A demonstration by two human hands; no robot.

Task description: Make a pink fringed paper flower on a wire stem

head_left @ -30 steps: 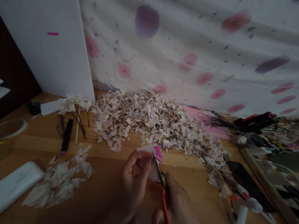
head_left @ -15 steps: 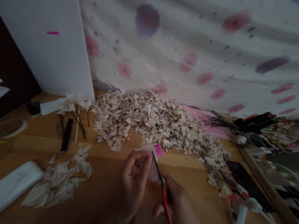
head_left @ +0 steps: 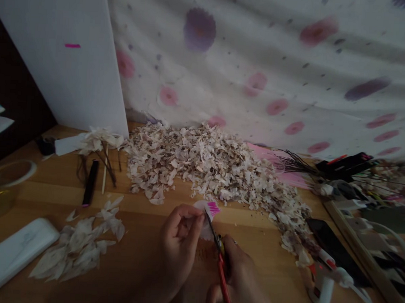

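Note:
My left hand (head_left: 182,241) is closed, with thumb and forefinger pinching a thin whitish petal-like piece (head_left: 206,233). Bright magenta strokes mark its right end. In my right hand (head_left: 238,273) are red-handled scissors (head_left: 223,281), their blades pointing up and left. The blade tips lie against the piece, close to my left thumb; whether the blades are parted I cannot tell. Some of the piece is hidden behind the fingers and blades. On the left of the table lies a small heap of pale dried petals (head_left: 78,249).
A large pile of dried petals and flakes (head_left: 202,160) spreads across the back. At left are a white marbled case (head_left: 16,259), a black marker (head_left: 91,184) and a tape roll (head_left: 11,173). A dark phone (head_left: 336,251) and a glue gun (head_left: 324,284) lie at right.
My left hand and the piece have shifted slightly left and down. The piece shows a rounder upper edge near the blade tips. The scissors remain in my right hand.

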